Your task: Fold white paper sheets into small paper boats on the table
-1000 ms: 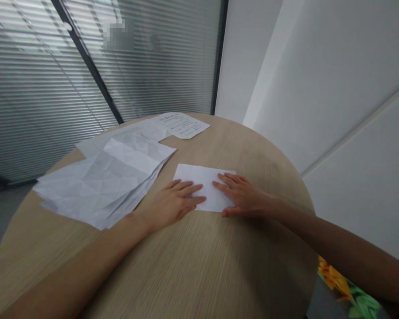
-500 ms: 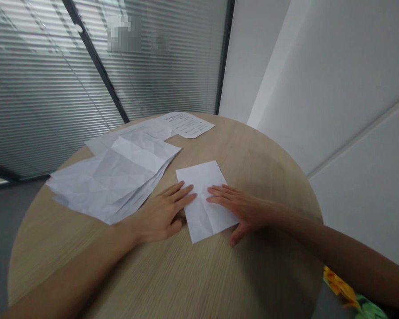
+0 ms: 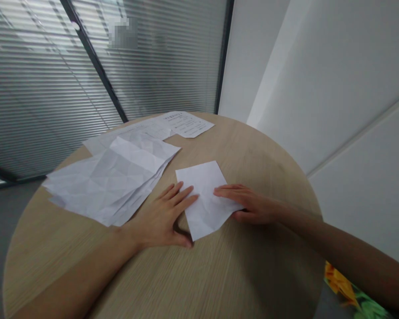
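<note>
A white sheet of paper (image 3: 204, 212), looking folded to a small rectangle and lightly creased, lies on the round wooden table in front of me. My left hand (image 3: 168, 215) is open, its fingers spread and their tips resting on the paper's left edge. The left thumb reaches to the near corner. At the right side, my right hand (image 3: 249, 204) holds the paper's near right corner, fingers on top and thumb at the underside. That corner is slightly raised, and the thumb's tip is hidden beneath it.
A fanned stack of creased white sheets (image 3: 119, 177) lies to the left on the table (image 3: 269, 164). Behind it are printed sheets (image 3: 189, 126) near the far edge. Glass with blinds (image 3: 166, 79) and a white wall (image 3: 335, 66) stand close behind. Something orange and green shows at lower right.
My right hand has gone from lying flat on the paper to pinching its right corner, which has lifted a little. My left thumb has stretched down to the near corner.
</note>
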The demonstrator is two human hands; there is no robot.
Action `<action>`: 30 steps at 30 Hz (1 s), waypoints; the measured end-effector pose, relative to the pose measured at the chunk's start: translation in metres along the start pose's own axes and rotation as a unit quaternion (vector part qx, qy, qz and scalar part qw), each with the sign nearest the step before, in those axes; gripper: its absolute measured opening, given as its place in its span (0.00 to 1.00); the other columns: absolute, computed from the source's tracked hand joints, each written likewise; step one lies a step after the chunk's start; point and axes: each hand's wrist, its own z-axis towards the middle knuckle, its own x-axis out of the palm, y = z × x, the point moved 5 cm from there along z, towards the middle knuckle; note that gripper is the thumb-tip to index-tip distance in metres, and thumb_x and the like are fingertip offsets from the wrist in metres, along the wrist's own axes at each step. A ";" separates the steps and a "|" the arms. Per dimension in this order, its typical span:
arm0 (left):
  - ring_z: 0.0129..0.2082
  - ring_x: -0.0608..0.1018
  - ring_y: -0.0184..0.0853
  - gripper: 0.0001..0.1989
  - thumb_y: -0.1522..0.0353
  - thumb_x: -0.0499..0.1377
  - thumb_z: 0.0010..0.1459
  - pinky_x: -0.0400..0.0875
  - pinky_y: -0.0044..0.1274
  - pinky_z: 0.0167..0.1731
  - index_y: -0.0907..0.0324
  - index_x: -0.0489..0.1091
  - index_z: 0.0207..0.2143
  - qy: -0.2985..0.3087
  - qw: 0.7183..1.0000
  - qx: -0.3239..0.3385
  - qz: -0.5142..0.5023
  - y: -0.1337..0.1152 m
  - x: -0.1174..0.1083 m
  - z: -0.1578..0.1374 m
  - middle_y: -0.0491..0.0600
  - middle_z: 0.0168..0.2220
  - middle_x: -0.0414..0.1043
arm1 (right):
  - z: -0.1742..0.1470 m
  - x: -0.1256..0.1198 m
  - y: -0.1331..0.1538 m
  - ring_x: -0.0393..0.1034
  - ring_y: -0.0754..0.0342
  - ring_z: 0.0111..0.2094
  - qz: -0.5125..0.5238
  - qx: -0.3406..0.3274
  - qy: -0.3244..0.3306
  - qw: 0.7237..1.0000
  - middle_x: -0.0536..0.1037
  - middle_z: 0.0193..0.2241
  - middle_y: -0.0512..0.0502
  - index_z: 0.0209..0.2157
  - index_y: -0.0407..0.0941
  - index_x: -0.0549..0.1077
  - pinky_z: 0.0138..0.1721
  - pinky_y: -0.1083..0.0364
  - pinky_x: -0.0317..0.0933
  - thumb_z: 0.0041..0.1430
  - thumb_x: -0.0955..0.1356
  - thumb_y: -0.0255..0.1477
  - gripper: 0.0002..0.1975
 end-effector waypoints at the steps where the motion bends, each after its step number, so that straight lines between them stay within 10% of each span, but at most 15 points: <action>1: 0.67 0.55 0.59 0.53 0.37 0.60 0.44 0.56 0.49 0.62 0.60 0.60 0.64 -0.007 1.000 -0.004 0.000 0.001 0.000 0.001 0.62 0.66 0.55 | 0.001 -0.002 0.001 0.55 0.45 0.65 0.012 0.003 -0.007 1.000 0.64 0.63 0.33 0.65 0.41 0.58 0.64 0.41 0.48 0.68 0.59 0.43 0.31; 5: 0.63 0.66 0.48 0.20 0.65 0.56 0.62 0.63 0.42 0.61 0.58 0.70 0.56 -0.054 0.998 -0.021 -0.003 0.005 -0.001 0.002 0.54 0.61 0.67 | 0.003 -0.002 0.002 0.58 0.43 0.63 0.043 0.001 0.001 0.999 0.67 0.61 0.33 0.64 0.42 0.60 0.63 0.41 0.51 0.58 0.67 0.53 0.41; 8: 0.60 0.70 0.43 0.23 0.77 0.52 0.56 0.68 0.40 0.58 0.58 0.73 0.52 -0.095 0.995 -0.018 -0.024 0.007 -0.004 0.001 0.52 0.57 0.72 | -0.001 0.002 -0.006 0.56 0.40 0.65 0.019 -0.004 0.004 1.000 0.64 0.63 0.33 0.66 0.44 0.57 0.64 0.40 0.49 0.44 0.74 0.54 0.53; 14: 0.49 0.78 0.41 0.14 0.67 0.52 0.65 0.74 0.38 0.50 0.59 0.77 0.40 -0.176 0.980 -0.040 -0.079 0.006 -0.016 0.003 0.53 0.46 0.79 | 0.007 0.000 -0.026 0.68 0.46 0.56 0.025 0.072 -0.152 0.985 0.74 0.56 0.40 0.54 0.48 0.70 0.59 0.41 0.59 0.63 0.66 0.36 0.19; 21: 0.35 0.75 0.41 0.20 0.60 0.53 0.65 0.73 0.35 0.39 0.58 0.71 0.23 -0.195 0.965 -0.177 -0.007 0.013 -0.023 0.005 0.52 0.30 0.74 | 0.033 -0.002 -0.038 0.71 0.51 0.26 0.025 0.285 -0.278 0.917 0.77 0.25 0.50 0.58 0.44 0.66 0.33 0.50 0.68 0.55 0.70 0.30 0.28; 25: 0.49 0.72 0.51 0.14 0.63 0.55 0.61 0.71 0.42 0.46 0.62 0.72 0.44 -0.188 0.954 -0.220 0.080 0.017 -0.021 0.004 0.61 0.48 0.72 | 0.040 -0.001 -0.034 0.73 0.43 0.42 -0.095 0.295 -0.254 0.916 0.78 0.39 0.39 0.62 0.41 0.61 0.48 0.42 0.64 0.53 0.70 0.31 0.36; 30: 0.69 0.52 0.50 0.29 0.70 0.48 0.61 0.52 0.45 0.63 0.60 0.56 0.65 -0.062 0.990 -0.100 0.071 0.018 -0.003 0.014 0.57 0.70 0.49 | 0.061 0.008 -0.021 0.41 0.35 0.69 -0.234 0.175 -0.164 0.942 0.49 0.68 0.26 0.65 0.34 0.54 0.65 0.36 0.42 0.57 0.66 0.31 0.36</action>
